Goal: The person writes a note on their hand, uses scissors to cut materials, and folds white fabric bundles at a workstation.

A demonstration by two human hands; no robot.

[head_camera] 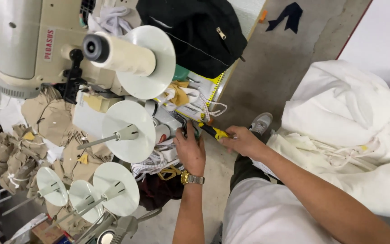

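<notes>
White-clad lap (267, 212), right hand (242, 141) clenched on yellow-handled tool (214, 132), left hand (189, 149) grip unclear among clutter.

Glossy plastic thread discs (127, 131), matt white cloth pile (339, 108), rough concrete floor (285, 58).

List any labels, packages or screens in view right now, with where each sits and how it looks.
Label on sewing machine: narrow white strip with red lettering, upright on the cream body, top left.
Small yellow tags: pinned on tan fabric pieces, left of the white discs.
No screens or packages can be made out.
</notes>
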